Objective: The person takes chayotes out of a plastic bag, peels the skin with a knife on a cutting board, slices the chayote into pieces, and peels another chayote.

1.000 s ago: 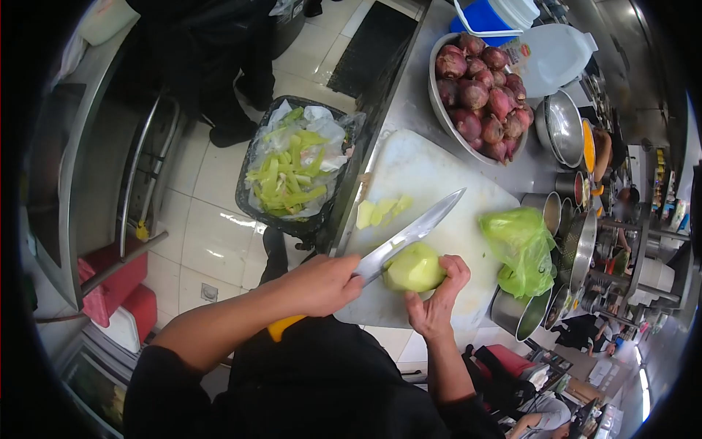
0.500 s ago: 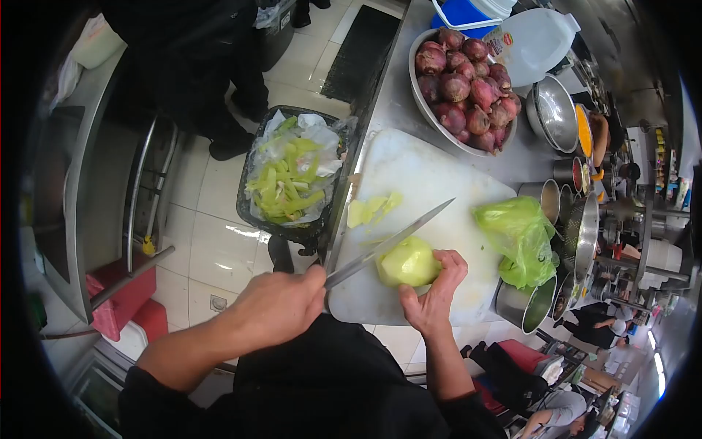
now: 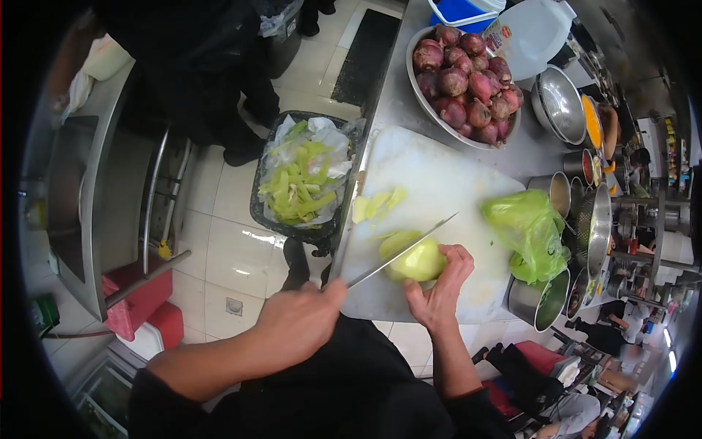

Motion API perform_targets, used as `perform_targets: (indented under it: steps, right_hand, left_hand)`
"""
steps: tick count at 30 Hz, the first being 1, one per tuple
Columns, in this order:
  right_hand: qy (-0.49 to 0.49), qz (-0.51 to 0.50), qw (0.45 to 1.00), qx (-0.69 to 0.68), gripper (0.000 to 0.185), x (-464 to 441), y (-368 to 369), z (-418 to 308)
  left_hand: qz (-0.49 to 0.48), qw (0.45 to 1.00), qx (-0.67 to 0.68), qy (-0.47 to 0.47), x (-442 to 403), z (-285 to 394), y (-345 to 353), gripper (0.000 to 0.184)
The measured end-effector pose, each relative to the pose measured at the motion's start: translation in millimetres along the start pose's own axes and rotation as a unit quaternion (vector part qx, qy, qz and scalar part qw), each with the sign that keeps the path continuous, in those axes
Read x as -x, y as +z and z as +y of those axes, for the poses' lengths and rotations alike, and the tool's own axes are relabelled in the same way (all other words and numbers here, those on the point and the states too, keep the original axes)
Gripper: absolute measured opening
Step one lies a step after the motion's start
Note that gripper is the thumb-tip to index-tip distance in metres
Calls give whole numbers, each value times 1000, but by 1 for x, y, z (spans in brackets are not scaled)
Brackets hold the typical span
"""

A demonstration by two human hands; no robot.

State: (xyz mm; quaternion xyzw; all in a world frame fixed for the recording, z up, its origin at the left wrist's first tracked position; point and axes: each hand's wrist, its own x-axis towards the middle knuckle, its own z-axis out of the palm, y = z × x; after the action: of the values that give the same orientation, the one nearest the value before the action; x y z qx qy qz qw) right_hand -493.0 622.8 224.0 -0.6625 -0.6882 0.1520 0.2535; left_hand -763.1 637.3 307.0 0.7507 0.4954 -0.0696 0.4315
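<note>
My left hand [image 3: 303,316] is wrapped round the handle of a long kitchen knife [image 3: 373,271]. The blade crosses the top of a pale green, rounded, smooth-cut vegetable [image 3: 424,262]; how deep it sits I cannot tell. My right hand [image 3: 440,293] grips the vegetable's right side, thumb below and fingers above. Underneath is a white cutting board [image 3: 446,179]. Thin pale green slices [image 3: 376,205] lie on the board's left part. A green plastic bag [image 3: 523,223] with leafy greens rests at the board's right edge.
A bowl of red onions [image 3: 464,88] stands behind the board, beside a translucent jug [image 3: 537,36] and blue bucket [image 3: 464,16]. Metal pots [image 3: 541,300] and bowls line the right. A bin [image 3: 259,197] of green trimmings stands left. A person in dark clothes [image 3: 190,73] stands beyond it.
The knife has moved from the vegetable's upper left edge to across its top. A cut piece now shows on the blade's far side. The whole view has shifted slightly.
</note>
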Motion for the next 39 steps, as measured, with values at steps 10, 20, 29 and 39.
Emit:
perform_targets:
  steps: [10,20,29,39]
  right_hand:
    - [-25,26,999,-1,75,-1,2,5]
    - [-13,19,1000,-14,75,2,2,4]
    - [43,33,999,7,73,8,5,-8]
    - [-46,24,994,94,82,5,6,-22]
  left_hand:
    - [-9,998,-54,-33,-9,-3,-28,18]
    - [30,998,39,-34,-36,-25,-3,19]
    - [114,982,74,-129,-28,-63,-10,22]
    - [40,992,66,-102,-36,-62,-16,25]
